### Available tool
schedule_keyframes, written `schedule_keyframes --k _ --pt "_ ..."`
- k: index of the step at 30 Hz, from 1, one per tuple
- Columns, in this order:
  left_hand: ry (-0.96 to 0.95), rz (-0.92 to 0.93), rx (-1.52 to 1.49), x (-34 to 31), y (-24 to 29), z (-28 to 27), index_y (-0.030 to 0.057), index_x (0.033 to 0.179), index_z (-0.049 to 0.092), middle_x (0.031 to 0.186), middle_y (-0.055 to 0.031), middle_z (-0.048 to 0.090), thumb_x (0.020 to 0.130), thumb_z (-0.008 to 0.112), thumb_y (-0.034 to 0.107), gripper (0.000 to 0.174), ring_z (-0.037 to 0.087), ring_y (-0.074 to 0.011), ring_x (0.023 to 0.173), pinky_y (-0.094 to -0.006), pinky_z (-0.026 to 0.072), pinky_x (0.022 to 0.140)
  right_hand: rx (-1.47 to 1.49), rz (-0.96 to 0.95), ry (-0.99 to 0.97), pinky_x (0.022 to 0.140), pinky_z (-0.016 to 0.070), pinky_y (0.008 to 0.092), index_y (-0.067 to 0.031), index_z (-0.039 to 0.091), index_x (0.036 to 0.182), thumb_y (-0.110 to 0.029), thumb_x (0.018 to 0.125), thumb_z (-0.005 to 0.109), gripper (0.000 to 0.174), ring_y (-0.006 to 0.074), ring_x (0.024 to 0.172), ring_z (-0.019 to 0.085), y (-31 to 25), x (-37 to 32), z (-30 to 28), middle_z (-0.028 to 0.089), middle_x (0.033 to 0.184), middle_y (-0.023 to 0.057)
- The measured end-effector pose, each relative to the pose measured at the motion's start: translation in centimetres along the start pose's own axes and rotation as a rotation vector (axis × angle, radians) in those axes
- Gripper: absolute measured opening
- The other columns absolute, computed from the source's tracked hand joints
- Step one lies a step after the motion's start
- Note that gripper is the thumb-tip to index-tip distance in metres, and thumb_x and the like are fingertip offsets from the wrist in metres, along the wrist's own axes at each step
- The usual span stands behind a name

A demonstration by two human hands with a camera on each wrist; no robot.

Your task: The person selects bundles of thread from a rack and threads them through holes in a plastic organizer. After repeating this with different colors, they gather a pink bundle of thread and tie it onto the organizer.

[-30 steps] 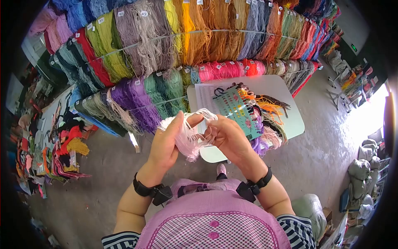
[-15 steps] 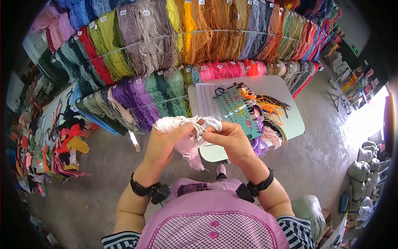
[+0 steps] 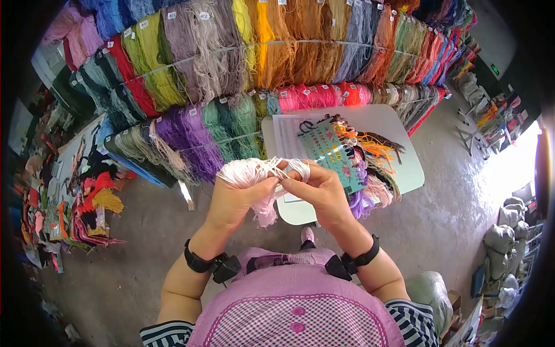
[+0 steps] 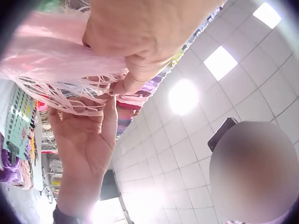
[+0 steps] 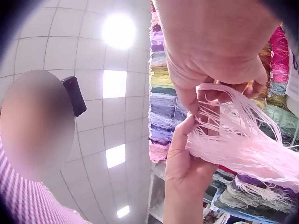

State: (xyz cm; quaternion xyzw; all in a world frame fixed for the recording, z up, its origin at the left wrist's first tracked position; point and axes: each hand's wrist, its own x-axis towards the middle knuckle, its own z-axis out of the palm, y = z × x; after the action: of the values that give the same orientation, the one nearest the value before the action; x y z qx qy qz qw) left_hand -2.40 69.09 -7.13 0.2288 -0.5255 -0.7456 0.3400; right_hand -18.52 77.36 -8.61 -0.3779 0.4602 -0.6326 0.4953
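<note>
Head view: at mid-frame, the left hand (image 3: 234, 199) and right hand (image 3: 321, 194) pinch the pink thread (image 3: 254, 172) before the white table (image 3: 399, 168). The thread is bunched tighter than a second ago, with its tail shorter.

Left wrist view: at the top of the frame, the left hand (image 4: 140, 32) is clenched on the thread (image 4: 51, 60).

Right wrist view: the fingers of the right hand (image 5: 215, 37) hook the strands (image 5: 238, 140) at upper right. The gathering looks well along.

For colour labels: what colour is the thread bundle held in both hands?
The thread bundle is pale pink; head view shows it best.
</note>
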Motion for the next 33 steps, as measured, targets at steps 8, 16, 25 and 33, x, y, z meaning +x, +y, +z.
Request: schedule_keyframes --k 8,16,25,33 --pt "0.028 -0.067 -0.067 0.2 0.4 -0.1 -0.0037 0.114 0.063 0.107 -0.0100 0.068 0.084 0.062 0.004 0.030 0.065 -0.0151 0.095 -0.0295 0.0509 0.085 -0.209 -0.169 0.051 0.082 0.0387 0.0267 -0.0061 0.074 0.090 -0.009 0.077 0.075 0.014 0.0121 0.091 0.048 0.5 0.6 0.0 0.053 0.091 0.0008" --pt "0.048 -0.057 -0.089 0.3 0.0 -0.2 -0.0042 0.113 0.063 0.104 -0.0094 0.068 0.084 0.062 0.005 0.030 0.065 -0.0148 0.091 -0.0283 0.0508 0.083 0.035 -0.083 0.024 0.088 0.0411 0.0288 -0.0042 0.073 0.094 -0.005 0.079 0.071 0.015 0.0134 0.096 0.053 0.4 0.5 0.2 0.059 0.097 0.0025" --pt "0.061 -0.150 -0.306 0.7 0.2 -0.4 -0.0044 0.109 0.062 0.105 -0.0089 0.067 0.092 0.060 0.012 0.024 0.064 -0.0140 0.092 -0.0293 0.0529 0.081 0.493 0.150 -0.110 0.083 0.0467 0.0260 0.0035 0.064 0.108 -0.015 0.088 0.065 0.027 0.0118 0.090 0.062 -0.2 1.1 0.0 0.068 0.095 0.0073" --pt "0.031 -0.138 -0.236 0.5 -0.3 0.0 -0.0054 0.118 0.059 0.118 -0.0137 0.063 0.097 0.053 0.017 0.032 0.063 -0.0179 0.101 -0.0319 0.0516 0.086 0.070 0.141 -0.106 0.079 0.0462 0.0247 0.0020 0.067 0.106 -0.013 0.085 0.071 0.026 0.0079 0.086 0.060 0.7 1.1 0.5 0.066 0.094 0.0025"
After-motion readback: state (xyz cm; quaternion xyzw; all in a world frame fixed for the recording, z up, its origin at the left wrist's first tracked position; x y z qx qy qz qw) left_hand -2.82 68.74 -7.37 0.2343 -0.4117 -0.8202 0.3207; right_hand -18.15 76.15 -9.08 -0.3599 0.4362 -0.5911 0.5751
